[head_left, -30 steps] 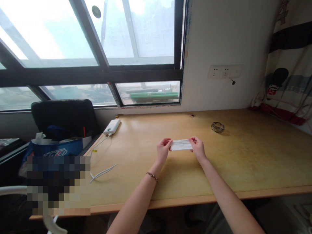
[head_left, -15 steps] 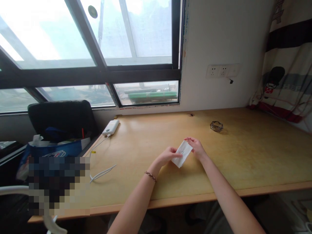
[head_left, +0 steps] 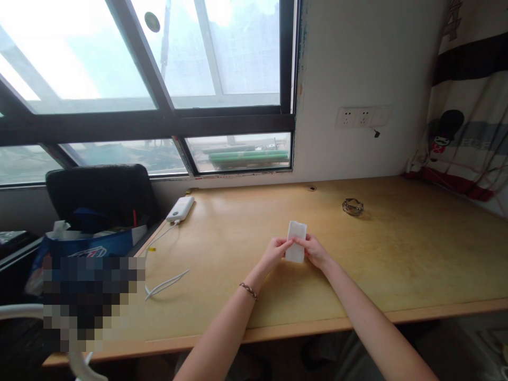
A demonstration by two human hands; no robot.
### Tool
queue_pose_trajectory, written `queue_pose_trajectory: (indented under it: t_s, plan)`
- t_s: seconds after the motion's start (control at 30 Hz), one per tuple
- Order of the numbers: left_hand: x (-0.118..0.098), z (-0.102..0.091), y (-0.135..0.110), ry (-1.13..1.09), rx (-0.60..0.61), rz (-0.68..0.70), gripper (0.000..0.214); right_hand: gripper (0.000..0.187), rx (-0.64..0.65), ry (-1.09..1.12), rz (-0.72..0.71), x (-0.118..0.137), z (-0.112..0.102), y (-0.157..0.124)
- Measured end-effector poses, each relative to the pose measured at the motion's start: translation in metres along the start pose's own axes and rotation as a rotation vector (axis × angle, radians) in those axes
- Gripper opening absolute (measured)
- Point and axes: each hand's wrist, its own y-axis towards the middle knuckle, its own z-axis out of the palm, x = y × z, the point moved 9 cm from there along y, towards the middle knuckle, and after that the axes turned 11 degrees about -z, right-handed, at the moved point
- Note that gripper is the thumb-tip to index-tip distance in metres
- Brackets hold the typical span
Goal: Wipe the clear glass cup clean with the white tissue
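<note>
A small white rectangular piece, folded like a paper tissue point(head_left: 296, 254), is held upright between my two hands above the wooden table. My left hand point(head_left: 277, 252) grips its left edge, thumb lying on the front face. On the opposite edge, my right hand point(head_left: 315, 251) pinches it the same way, and the two thumb tips meet near its middle. The fingers behind the white piece are hidden. A braided bracelet point(head_left: 248, 290) circles my left wrist.
On the table point(head_left: 222, 222) lie a white power bank point(head_left: 180, 209) with a white cable point(head_left: 169, 281) at the left and a dark metal bracelet-like ring point(head_left: 353, 207) at the back right. A blue bag point(head_left: 91, 246) and black chair point(head_left: 101, 188) stand left of the table.
The white piece has turned from a slant to nearly upright. My right hand has moved from its top corner down to its right edge, closer to my left hand.
</note>
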Motion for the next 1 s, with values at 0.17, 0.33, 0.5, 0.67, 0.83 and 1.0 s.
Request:
queue_pose_trajectory:
  t_s: [0.17, 0.33, 0.5, 0.67, 0.83, 1.0]
  plan:
    - [-0.002, 0.003, -0.001, 0.019, -0.005, -0.002, 0.045, 0.03, -0.044, 0.033, -0.037, 0.006, -0.005, 0.002]
    - [-0.005, -0.009, 0.0, 0.041, -0.156, 0.018, 0.045, 0.032, -0.175, 0.008, -0.078, 0.01, -0.021, 0.005]
    - [-0.008, -0.021, 0.001, 0.094, -0.266, 0.07, 0.044, 0.031, -0.26, -0.002, -0.128, 0.017, -0.036, 0.008]
    - [-0.008, -0.021, 0.0, 0.197, -0.259, 0.078, 0.041, 0.03, -0.214, -0.033, -0.116, 0.02, -0.035, 0.008]
    - [-0.014, -0.022, -0.002, 0.208, -0.241, 0.113, 0.038, 0.034, -0.307, -0.106, -0.2, 0.027, -0.049, 0.009]
    - [-0.021, -0.032, -0.005, 0.197, -0.282, 0.144, 0.035, 0.033, -0.4, -0.229, -0.312, 0.038, -0.061, 0.008]
